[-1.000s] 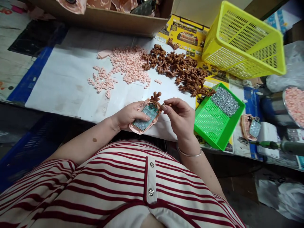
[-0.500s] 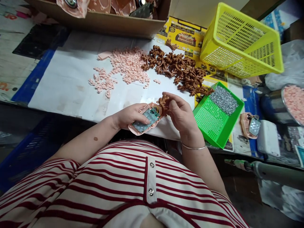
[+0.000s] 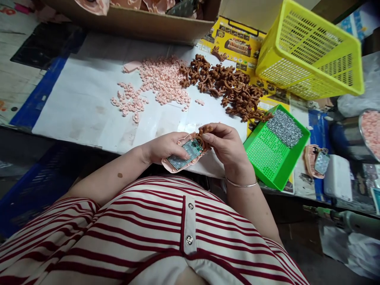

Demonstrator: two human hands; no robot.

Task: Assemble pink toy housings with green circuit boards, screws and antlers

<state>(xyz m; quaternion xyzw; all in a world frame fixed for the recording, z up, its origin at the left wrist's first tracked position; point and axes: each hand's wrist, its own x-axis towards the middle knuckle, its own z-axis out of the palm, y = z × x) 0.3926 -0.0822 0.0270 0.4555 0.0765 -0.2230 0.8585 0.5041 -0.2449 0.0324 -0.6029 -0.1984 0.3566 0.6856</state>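
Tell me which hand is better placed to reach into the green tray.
Probably the right hand: it is nearer the green tray, pinching only a small brown antler piece, while the left hand grips the pink shell.

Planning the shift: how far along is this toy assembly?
Done: circuit board sits in the pink shell, held by the left hand. In hand: right hand presses a brown antler onto its top. Remaining: piles of antlers and pink rings, screws in the green tray.
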